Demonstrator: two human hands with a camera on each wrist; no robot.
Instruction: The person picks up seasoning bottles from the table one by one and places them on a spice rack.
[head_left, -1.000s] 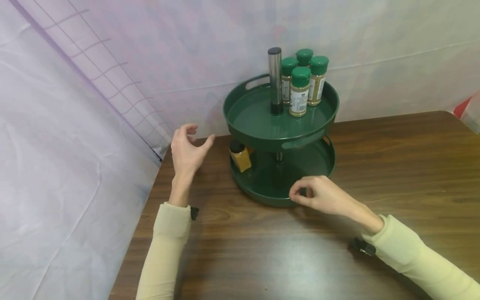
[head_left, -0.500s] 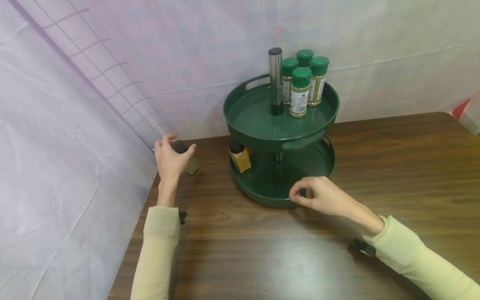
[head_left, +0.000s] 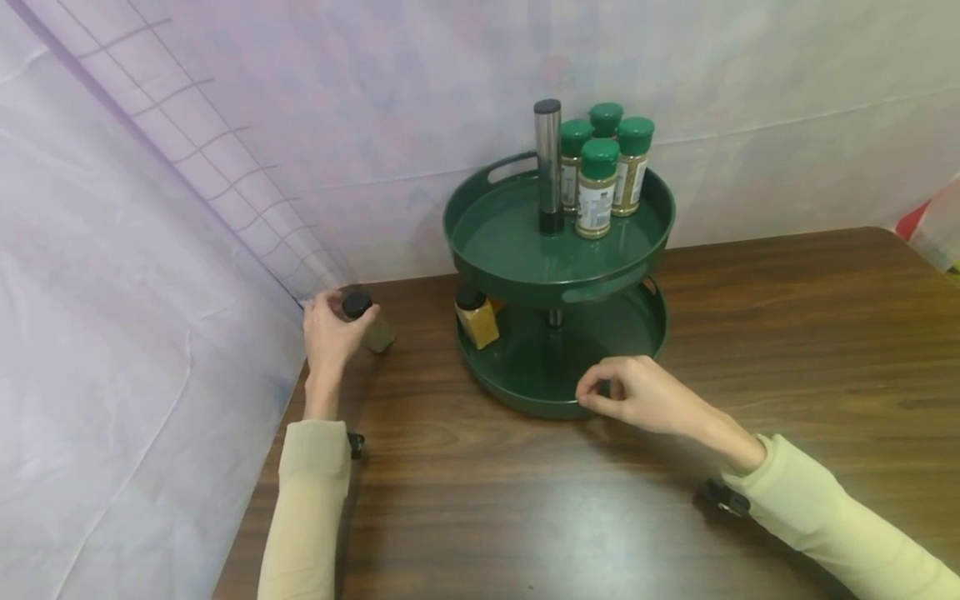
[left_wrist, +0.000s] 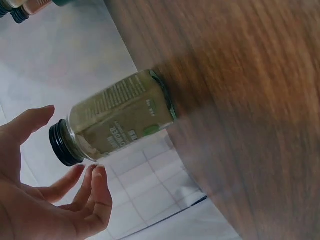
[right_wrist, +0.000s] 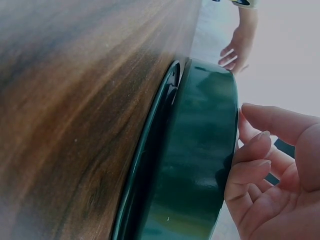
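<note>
A square-sided spice jar (left_wrist: pixel 120 115) with a black lid and greenish-brown powder stands upright at the table's back left. My left hand (head_left: pixel 330 333) reaches round its lid from the left. In the left wrist view the thumb (left_wrist: pixel 37 117) shows apart from the lid, while the fingertips are right by the jar's neck. My right hand (head_left: pixel 641 396) is at the near rim of the lower tier of a green two-tier turntable (head_left: pixel 525 398), its fingers (right_wrist: pixel 250 167) curled and pinching at that rim. A yellow-filled jar (head_left: pixel 480 327) with a black lid sits on that lower tier's left side.
On the upper tier (head_left: pixel 495 250) several green-capped spice bottles (head_left: pixel 596 196) stand right of a metal post (head_left: pixel 550 167). The wooden table (head_left: pixel 465 508) meets a pale cloth backdrop (head_left: pixel 360 100) behind and at left. A red item (head_left: pixel 912 220) lies beyond the back right corner.
My left hand has moved left and down to the black-lidded jar, which it had hidden from the head view. The right hand and the turntable have stayed in place.
</note>
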